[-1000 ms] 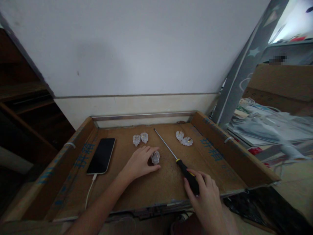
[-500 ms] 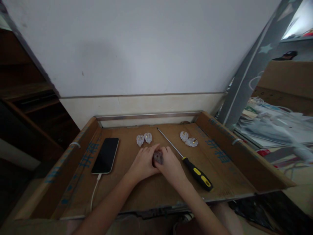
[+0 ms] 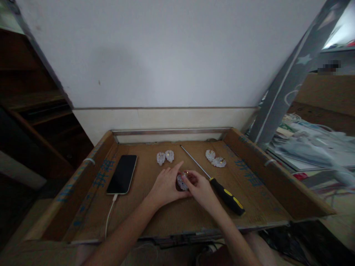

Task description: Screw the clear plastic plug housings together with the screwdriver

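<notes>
A clear plastic piece (image 3: pixel 182 183) sits between my two hands above the cardboard. My left hand (image 3: pixel 166 186) curves around its left side, index finger raised and thumb below it. At its upper right edge, my right hand (image 3: pixel 200 188) pinches with thumb and fingertips, where a small brass-coloured glint shows. The fingers hide part of the piece. Just beyond my hands lie two similar clear pieces (image 3: pixel 165 157) with brass-coloured bits. Another pair of clear pieces (image 3: pixel 215 159) rests at the back right. A screwdriver (image 3: pixel 226 195) with a black and yellow handle lies beside my right hand.
A phone (image 3: pixel 122 174) with a white cable (image 3: pixel 110 214) lies on the left. The cardboard tray (image 3: pixel 155 223) has raised side walls and backs onto a white wall (image 3: pixel 177 55). Papers and plastic bags (image 3: pixel 313 144) are heaped beyond its right side.
My right fingers have shifted to the upper right edge of the held piece, showing more of its clear body. The view has shifted slightly; the other items lie as before.
</notes>
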The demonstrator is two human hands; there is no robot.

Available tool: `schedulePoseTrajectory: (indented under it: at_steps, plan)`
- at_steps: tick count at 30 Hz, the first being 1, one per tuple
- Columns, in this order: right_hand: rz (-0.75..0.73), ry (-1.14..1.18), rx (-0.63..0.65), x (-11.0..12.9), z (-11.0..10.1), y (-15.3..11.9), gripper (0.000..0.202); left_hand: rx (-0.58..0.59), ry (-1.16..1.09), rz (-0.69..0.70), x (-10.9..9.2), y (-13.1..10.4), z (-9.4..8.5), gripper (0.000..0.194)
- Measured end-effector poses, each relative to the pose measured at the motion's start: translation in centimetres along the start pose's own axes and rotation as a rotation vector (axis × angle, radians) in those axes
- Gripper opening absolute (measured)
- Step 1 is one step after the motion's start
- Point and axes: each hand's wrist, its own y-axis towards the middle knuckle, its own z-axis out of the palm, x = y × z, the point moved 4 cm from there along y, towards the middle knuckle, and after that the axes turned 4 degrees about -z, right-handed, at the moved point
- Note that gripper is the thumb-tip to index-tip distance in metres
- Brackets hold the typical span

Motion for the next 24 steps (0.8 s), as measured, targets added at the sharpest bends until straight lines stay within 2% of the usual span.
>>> schedulePoseTrajectory:
  at_steps: [3,6,10,12,14,18,24]
  plan:
    - [-0.006,0.111,-0.022,-0.8,-0.1,0.3,0.045,-0.004,-0.017,-0.006,0.2,-0.1,-0.1,0.099]
    - [-0.024,0.155,-0.063,-0.9,-1.0,1.3,0.053,-0.061,-0.046,-0.001,0.3,-0.2,-0.5,0.083]
    - [-0.106,0.101,-0.094,0.0,-1.8,3.2,0.050,-0.280,-0.040,-0.032,0.9,0.0,-1.6,0.042]
    - [-0.161,0.035,-0.086,0.5,-1.6,3.9,0.045,-0.390,-0.034,-0.075,1.4,0.0,-2.1,0.034]
    - [-0.209,-0.036,-0.068,0.8,-1.2,4.5,0.039,-0.440,-0.037,-0.096,1.9,0.1,-2.4,0.031]
    - [-0.262,-0.124,-0.049,0.7,-0.8,4.8,0.031,-0.445,-0.020,-0.107,2.4,0.2,-2.3,0.029]
    - [-0.270,-0.099,-0.117,0.3,-1.1,4.3,0.031,-0.368,0.036,-0.186,2.5,0.4,-1.8,0.029]
